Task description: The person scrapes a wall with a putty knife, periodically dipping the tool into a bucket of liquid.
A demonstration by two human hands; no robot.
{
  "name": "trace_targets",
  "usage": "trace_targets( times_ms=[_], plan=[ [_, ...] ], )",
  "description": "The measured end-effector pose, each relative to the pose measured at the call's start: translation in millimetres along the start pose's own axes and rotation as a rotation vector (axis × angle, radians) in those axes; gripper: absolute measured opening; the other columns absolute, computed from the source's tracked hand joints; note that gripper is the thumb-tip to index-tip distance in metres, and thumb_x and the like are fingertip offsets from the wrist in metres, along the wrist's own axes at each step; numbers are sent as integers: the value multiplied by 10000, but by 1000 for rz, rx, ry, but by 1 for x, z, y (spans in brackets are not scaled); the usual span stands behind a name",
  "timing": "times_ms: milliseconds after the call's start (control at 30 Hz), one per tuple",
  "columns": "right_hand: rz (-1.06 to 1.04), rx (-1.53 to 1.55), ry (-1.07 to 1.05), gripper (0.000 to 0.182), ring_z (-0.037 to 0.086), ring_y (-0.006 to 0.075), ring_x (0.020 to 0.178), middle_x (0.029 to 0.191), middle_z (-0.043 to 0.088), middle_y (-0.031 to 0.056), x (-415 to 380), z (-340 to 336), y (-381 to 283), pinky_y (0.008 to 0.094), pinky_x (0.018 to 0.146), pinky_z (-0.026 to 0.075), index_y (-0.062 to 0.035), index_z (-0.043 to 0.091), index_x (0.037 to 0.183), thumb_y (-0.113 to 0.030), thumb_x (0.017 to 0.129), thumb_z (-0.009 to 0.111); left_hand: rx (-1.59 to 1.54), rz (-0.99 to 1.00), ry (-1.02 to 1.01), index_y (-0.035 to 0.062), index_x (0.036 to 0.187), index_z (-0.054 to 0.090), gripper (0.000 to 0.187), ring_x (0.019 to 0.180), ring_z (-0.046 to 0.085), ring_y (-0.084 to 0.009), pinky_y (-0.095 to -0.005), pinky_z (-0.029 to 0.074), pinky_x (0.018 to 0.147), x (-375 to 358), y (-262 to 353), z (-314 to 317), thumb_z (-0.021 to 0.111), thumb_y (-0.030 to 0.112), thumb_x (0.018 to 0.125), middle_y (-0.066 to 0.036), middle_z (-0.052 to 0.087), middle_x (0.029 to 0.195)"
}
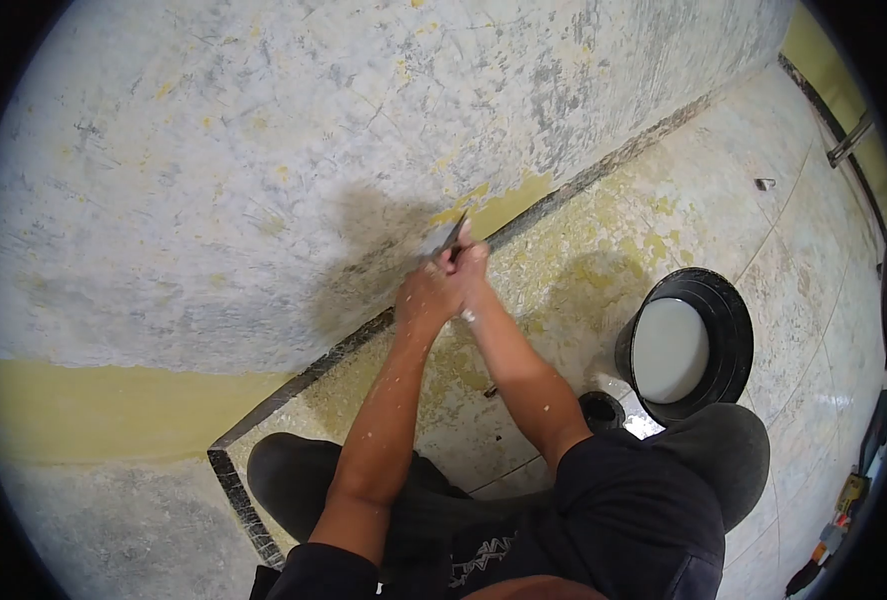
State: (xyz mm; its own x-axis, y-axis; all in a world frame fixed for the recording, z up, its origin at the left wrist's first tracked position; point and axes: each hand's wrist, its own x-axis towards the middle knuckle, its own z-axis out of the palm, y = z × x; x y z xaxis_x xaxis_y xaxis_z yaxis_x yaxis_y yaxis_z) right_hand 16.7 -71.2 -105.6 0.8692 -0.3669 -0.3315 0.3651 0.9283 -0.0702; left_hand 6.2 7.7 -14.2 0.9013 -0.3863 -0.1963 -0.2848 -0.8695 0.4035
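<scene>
My left hand (pixel 427 297) and my right hand (pixel 471 268) are closed together, low against the wall. A thin dark scraper (pixel 456 232) sticks out of them, seen nearly edge-on, its tip at the lower edge of the bare patch. Its handle is hidden by my fingers. Just right of the tip, a strip of yellow paint (pixel 519 203) remains on the wall (pixel 264 180), whose surface above is scraped to mottled white and grey. Pale flecks cling to both forearms.
A black bucket (pixel 736 345) with cloudy grey liquid stands by my right knee, beside a small black container (pixel 601 410). Yellow flakes litter the tiled floor (pixel 794 230). A dark skirting strip (pixel 349 345) runs along the wall's foot. Tools (pixel 849 495) lie at the far right edge.
</scene>
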Motion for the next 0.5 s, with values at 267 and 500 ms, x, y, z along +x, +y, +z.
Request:
trace_targets(
  times_ms=[267, 500],
  plan=[
    [10, -45, 43, 414, 361, 155, 401, 571, 475, 30, -10, 16, -21, 270, 382, 318, -117, 522, 770, -511, 858, 615, -115, 53, 4, -13, 913, 634, 717, 1006, 609, -425, -439, 473, 866, -14, 36, -13, 566, 687, 770, -260, 657, 997],
    [139, 11, 84, 377, 371, 146, 421, 590, 446, 26, -45, 28, 61, 272, 417, 359, -138, 483, 853, -504, 921, 545, -41, -107, 22, -9, 913, 626, 739, 996, 616, -421, -427, 477, 847, -35, -26, -39, 566, 710, 756, -254, 666, 971]
  ],
)
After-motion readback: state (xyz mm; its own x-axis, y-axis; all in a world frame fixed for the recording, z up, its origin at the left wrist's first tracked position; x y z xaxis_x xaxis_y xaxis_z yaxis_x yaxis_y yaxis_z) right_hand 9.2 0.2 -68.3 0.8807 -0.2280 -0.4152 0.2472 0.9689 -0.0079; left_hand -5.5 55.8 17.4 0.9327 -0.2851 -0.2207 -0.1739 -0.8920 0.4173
